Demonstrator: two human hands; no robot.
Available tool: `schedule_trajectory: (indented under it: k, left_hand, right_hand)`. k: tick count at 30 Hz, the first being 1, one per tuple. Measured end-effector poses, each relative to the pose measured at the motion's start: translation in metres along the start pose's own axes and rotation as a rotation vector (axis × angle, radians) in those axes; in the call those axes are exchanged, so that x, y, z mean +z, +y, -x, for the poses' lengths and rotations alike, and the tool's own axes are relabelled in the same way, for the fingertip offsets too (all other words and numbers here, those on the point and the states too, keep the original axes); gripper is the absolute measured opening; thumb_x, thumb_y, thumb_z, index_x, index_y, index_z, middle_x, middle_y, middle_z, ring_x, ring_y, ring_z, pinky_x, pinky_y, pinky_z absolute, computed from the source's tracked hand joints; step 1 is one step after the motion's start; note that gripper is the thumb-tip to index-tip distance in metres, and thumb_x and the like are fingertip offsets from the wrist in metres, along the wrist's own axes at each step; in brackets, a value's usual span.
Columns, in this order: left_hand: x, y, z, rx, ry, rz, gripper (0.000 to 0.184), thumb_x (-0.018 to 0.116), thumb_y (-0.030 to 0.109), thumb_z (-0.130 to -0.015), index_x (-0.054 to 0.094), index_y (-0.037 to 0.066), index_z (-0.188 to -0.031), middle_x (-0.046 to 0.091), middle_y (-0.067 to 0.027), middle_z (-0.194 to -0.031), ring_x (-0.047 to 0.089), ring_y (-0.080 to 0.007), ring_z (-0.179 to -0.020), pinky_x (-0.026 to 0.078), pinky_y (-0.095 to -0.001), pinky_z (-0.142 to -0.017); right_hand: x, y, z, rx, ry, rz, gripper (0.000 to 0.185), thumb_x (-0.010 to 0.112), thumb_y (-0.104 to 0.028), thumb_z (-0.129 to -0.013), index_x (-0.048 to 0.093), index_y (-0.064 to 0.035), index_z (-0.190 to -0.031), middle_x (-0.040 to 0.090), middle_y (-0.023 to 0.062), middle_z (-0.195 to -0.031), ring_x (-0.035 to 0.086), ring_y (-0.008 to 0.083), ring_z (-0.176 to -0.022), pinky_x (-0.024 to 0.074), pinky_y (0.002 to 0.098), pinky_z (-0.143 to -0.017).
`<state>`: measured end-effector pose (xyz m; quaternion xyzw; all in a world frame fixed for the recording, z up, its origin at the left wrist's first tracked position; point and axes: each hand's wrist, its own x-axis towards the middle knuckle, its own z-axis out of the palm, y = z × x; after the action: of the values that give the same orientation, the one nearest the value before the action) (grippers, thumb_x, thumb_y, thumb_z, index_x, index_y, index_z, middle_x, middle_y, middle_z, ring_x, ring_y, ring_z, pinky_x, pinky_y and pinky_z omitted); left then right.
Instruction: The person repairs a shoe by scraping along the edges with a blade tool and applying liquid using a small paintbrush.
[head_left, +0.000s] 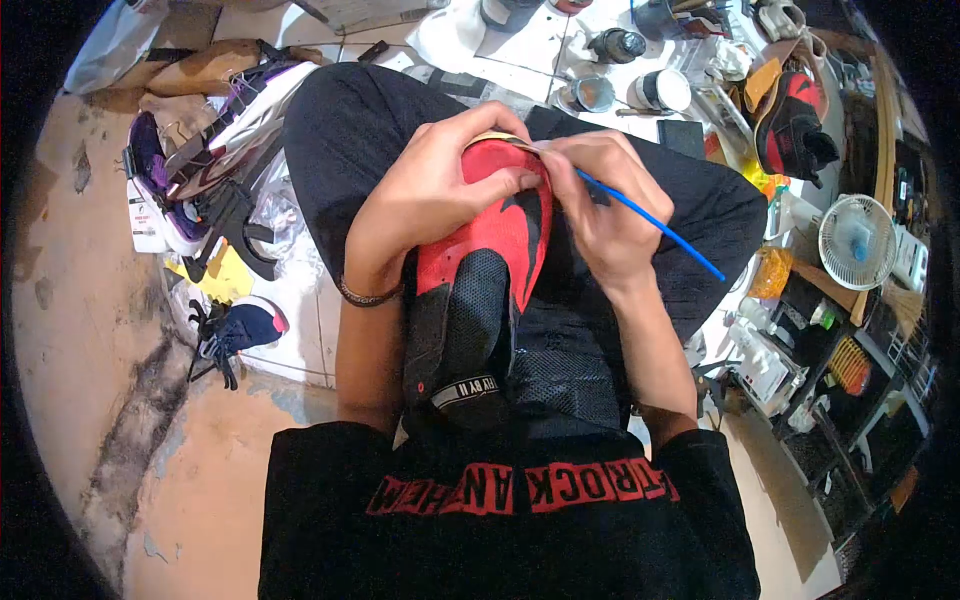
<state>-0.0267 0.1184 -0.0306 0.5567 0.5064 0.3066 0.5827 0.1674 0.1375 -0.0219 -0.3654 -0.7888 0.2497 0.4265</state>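
A red and black sneaker (462, 255) rests in my lap with its toe pointing away from me and its "FLY BY II" tongue label near my shirt. My left hand (425, 185) is closed round the left side of the toe, its thumb pressed on the red upper. In my right hand (610, 205), pinched close to the toe's edge, is a thin blue stick-like tool (660, 226). Its blue end slants down to the right; the working tip is hidden by my fingers. A pale strip of the sole edge (492, 136) shows between both hands.
Another red and black sneaker (792, 125) lies at the upper right. A jar with a white lid (665, 90) and a clear cup (588, 95) stand on the tiles beyond my knees. A small fan (857, 240) is at right. A dark blue shoe (245, 325) lies left.
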Motion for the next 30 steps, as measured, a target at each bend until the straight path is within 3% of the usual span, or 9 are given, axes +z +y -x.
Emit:
schedule_trajectory:
  k: [5,16,24,30]
  left_hand:
    - [0.002,-0.005,-0.002,0.037,0.018,-0.006,0.029,0.076,0.011,-0.084,0.064,0.001,-0.108,0.069,-0.0063,-0.100,0.063,-0.0123,-0.097,0.050,-0.0288,-0.089]
    - [0.003,-0.002,0.000,0.067,0.024,0.030,0.026,0.069,0.006,-0.086,0.061,0.001,-0.110,0.066,-0.0057,-0.099,0.060,-0.0108,-0.093,0.050,-0.0282,-0.086]
    - [0.002,-0.004,0.000,0.047,0.018,0.024,0.028,0.076,0.009,-0.084,0.063,0.002,-0.108,0.069,-0.0076,-0.099,0.064,-0.0132,-0.096,0.051,-0.0294,-0.087]
    - [0.003,-0.003,0.000,0.052,0.017,-0.001,0.028,0.075,0.011,-0.085,0.063,0.001,-0.108,0.069,-0.0075,-0.099,0.064,-0.0138,-0.095,0.051,-0.0297,-0.087]
  right_hand:
    - [-0.018,-0.004,0.012,0.093,-0.026,0.041,0.012,0.079,0.002,-0.081,0.068,-0.0007,-0.085,0.071,0.0100,-0.081,0.067,0.0247,-0.071,0.0525,0.0334,-0.067]
    - [0.005,-0.003,-0.009,-0.012,-0.042,-0.020,0.015,0.081,-0.004,-0.079,0.068,-0.0031,-0.087,0.068,0.0085,-0.080,0.063,0.0255,-0.070,0.0503,0.0347,-0.066]
    - [-0.015,-0.003,0.008,0.105,-0.042,0.019,0.010,0.078,0.001,-0.081,0.070,-0.0015,-0.085,0.071,0.0093,-0.081,0.066,0.0248,-0.070,0.0504,0.0334,-0.066]
    - [-0.013,-0.005,0.003,0.055,-0.029,0.018,0.011,0.079,-0.001,-0.081,0.069,-0.0009,-0.085,0.070,0.0099,-0.080,0.065,0.0251,-0.069,0.0501,0.0334,-0.065]
